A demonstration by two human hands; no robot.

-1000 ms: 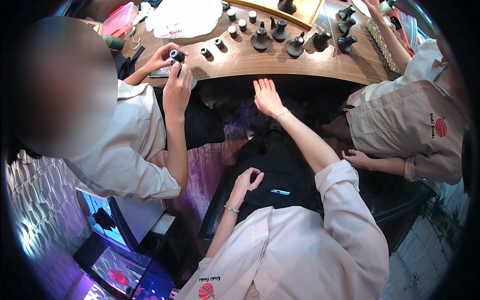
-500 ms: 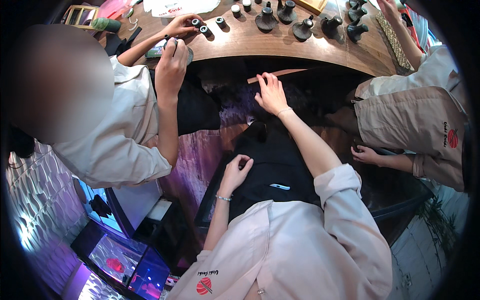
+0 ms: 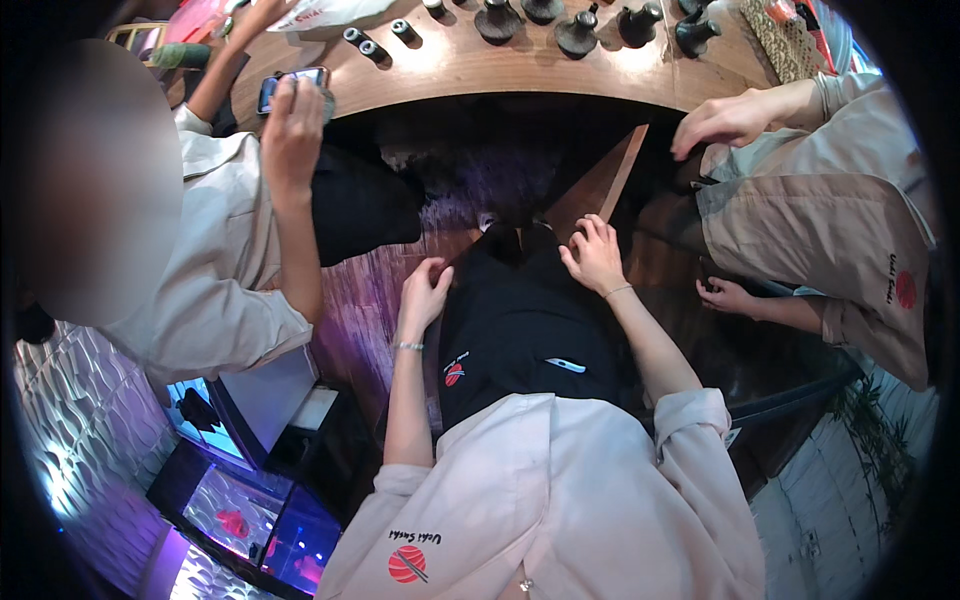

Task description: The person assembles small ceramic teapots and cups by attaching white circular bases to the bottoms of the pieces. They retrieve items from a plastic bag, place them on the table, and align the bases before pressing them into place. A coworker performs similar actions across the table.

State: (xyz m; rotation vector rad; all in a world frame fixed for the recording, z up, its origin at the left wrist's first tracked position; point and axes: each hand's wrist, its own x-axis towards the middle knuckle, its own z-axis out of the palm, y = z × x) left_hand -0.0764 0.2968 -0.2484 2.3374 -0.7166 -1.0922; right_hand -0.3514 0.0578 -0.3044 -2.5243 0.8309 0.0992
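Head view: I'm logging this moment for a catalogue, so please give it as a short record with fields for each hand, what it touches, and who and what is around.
left hand: open, resting on the black apron at its left edge
right hand: open, fingers spread on the apron's upper right, beside a wooden board
counter: curved wood, bearing dark ceramic flasks and small cups
person on left: holds up a phone
person on right: hand at the counter edge

Your left hand (image 3: 425,290) and right hand (image 3: 595,255) rest open on your black apron (image 3: 520,330), below the wooden counter (image 3: 500,65).
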